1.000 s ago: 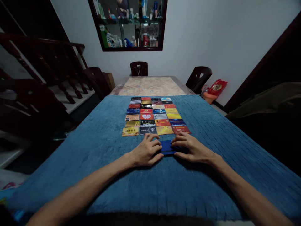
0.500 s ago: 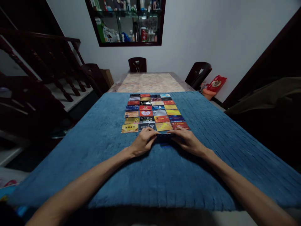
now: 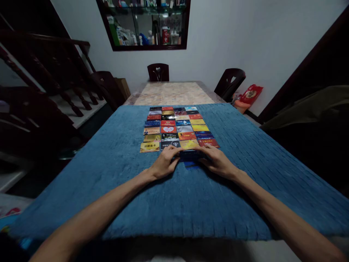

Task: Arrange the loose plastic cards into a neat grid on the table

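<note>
We find the left hand (image 3: pixel 164 165) and right hand (image 3: pixel 217 161) curled around the two ends of a dark blue stack of cards (image 3: pixel 190 156), pinching it between fingertips, just below the near row of the card grid (image 3: pixel 176 128) on the blue cloth (image 3: pixel 114 171). Risk noted: fingers touch the nearest cards; a nudge could skew that row, or the stack could splay.
</note>
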Demonstrator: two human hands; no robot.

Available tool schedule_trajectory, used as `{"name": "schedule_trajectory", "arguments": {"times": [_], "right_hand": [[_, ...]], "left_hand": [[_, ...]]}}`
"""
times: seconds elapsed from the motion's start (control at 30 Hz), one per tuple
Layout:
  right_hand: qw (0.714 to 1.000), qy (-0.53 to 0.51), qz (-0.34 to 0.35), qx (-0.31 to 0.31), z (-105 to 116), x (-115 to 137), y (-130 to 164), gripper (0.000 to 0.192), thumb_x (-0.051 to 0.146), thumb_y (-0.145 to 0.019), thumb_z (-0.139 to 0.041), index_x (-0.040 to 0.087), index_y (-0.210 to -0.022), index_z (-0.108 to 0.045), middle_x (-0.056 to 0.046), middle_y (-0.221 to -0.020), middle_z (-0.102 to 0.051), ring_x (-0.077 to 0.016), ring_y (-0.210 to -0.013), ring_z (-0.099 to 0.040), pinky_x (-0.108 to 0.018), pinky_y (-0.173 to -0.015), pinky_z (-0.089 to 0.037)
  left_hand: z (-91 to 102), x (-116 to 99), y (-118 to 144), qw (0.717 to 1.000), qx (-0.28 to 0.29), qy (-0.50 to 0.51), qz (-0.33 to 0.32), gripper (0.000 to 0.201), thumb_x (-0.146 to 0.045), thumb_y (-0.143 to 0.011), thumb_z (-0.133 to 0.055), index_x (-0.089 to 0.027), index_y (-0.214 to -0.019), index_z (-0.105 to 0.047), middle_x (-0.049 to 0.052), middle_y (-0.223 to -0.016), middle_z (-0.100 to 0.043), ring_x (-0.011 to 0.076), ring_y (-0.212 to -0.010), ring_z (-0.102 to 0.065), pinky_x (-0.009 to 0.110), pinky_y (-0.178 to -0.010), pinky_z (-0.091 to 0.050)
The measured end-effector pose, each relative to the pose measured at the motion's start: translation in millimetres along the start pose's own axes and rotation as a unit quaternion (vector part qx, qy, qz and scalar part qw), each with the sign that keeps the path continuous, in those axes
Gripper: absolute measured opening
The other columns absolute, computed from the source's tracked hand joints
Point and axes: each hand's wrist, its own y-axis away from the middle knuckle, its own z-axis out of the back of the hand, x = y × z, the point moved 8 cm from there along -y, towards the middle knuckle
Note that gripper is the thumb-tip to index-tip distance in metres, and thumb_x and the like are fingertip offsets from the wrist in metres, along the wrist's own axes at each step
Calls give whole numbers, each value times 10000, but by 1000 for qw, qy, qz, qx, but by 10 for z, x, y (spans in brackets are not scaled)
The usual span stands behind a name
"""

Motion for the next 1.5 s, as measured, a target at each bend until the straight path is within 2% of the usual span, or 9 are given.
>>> {"name": "schedule_trajectory", "arguments": {"times": [0.13,0.3,0.47,0.73,1.17,1.37,1.5], "right_hand": [[1000,2,-6,-8,-10,-15,-1,528,162,-873,-583,249,-1389,-514,-110,-1137,-677,-276,-1035,-640,-432,-863,-547],[1000,2,-14,-16,-10,-21,-1,506,186,-891,-580,253,-1386,-501,-118,-1157,-668,-275,-1026,-643,-435,-845,-548],[999,23,19,-30,-5,52,-12,494,177,-902,-560,250,-1385,-482,-107,-1151,-685,-272,-1013,-634,-429,-827,-539],[986,125,69,-92,72,244,-14,447,264,-918,-591,172,-1340,-477,-139,-1098,-650,-285,-982,-596,-428,-811,-518],[949,255,96,-158,149,492,-6,420,252,-905,-603,157,-1307,-527,-163,-1118,-593,-295,-992,-532,-417,-808,-485],[947,250,97,-174,186,516,-15,517,231,-899,-597,187,-1397,-462,-151,-1147,-552,-306,-1057,-488,-448,-875,-484],[950,242,103,-168,165,496,-17,566,236,-897,-585,186,-1436,-423,-155,-1164,-564,-316,-1078,-491,-467,-887,-482]], "left_hand": [[-2,11,6,1000,-2,4,0,476,-53,-881,-538,-205,-1333,-543,65,-1001,-624,205,-971,-584,364,-880,-501],[-15,8,9,1000,8,1,4,484,-61,-881,-535,-213,-1340,-532,74,-1051,-617,210,-992,-580,381,-893,-501],[-18,10,18,1000,11,6,7,459,-57,-881,-533,-198,-1317,-547,87,-1083,-623,216,-1015,-583,397,-914,-499],[23,83,32,998,-28,17,46,440,-69,-880,-537,-217,-1293,-576,61,-1027,-621,195,-966,-591,364,-891,-514],[81,42,33,997,-58,39,30,445,-62,-871,-512,-212,-1287,-565,56,-1012,-619,191,-952,-579,352,-898,-501],[131,14,47,997,-72,6,26,509,-62,-840,-549,-205,-1328,-512,45,-961,-601,198,-927,-567,360,-885,-498],[147,-41,38,998,-55,-36,10,538,-88,-844,-577,-197,-1358,-461,75,-1054,-609,232,-1000,-556,399,-903,-501]]}}
